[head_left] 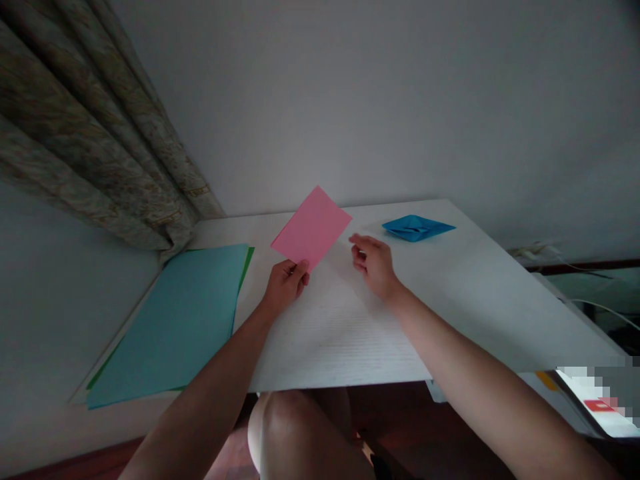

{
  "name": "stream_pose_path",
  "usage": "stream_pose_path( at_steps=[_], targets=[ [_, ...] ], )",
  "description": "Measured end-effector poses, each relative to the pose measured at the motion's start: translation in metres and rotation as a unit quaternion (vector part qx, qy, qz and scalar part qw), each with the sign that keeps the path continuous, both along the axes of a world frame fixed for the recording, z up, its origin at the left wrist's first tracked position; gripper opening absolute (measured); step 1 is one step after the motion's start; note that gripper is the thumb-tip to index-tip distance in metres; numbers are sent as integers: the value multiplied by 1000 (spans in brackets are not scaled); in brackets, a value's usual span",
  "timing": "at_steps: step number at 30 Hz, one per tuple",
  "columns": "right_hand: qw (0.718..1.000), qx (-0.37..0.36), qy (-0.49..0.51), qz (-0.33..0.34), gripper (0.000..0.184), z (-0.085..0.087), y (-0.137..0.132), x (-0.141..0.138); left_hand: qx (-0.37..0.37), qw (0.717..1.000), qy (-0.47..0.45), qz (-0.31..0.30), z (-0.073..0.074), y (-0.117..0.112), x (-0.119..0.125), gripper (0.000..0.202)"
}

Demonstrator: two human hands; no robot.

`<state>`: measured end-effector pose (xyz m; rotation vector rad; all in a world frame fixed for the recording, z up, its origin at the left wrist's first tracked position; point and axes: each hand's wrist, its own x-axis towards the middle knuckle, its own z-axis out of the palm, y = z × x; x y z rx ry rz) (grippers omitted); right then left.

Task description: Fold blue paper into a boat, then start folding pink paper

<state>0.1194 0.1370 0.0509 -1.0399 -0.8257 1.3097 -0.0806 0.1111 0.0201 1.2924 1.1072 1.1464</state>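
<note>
A rectangular sheet of pink paper point(314, 225) is pinched at its lower corner between the thumb and fingers of my left hand point(287, 285). It is held at a slant above the table, and its left edge seems to show a second layer. To the right of the paper, my right hand point(374, 263) hovers with nothing in it. Its index finger points toward the paper and the other fingers are loosely curled. Farther right, near the back of the table, lies a blue folded paper boat point(417, 228).
Large light-blue sheets point(185, 313) with green ones beneath lie on the left of the white table point(345, 340). A patterned curtain point(100, 120) hangs at the back left, and a wall rises behind. Cables point(545, 252) run beyond the right edge. My knees are under the front edge.
</note>
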Motion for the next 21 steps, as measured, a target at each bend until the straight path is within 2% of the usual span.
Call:
stream_pose_path(
  at_steps=[2, 3, 6, 17, 21],
  targets=[
    [989, -27, -43, 140, 33, -5, -10, -17, 8, 1000, -8, 4, 1, -1, 2, 60],
    [981, -28, -62, 184, 32, -8, -15, -25, 12, 1000, -7, 3, 2, -1, 2, 60],
    [965, -26, -87, 245, 27, -14, -23, -41, 19, 1000, 5, 1, 3, -1, 4, 61],
    [968, -30, -72, 239, 23, -17, -22, -39, 23, 1000, 9, -17, 2, 0, 5, 61],
    [976, -39, -60, 204, 26, -15, -20, -36, 20, 999, 20, -21, 1, -1, 3, 62]
  ],
)
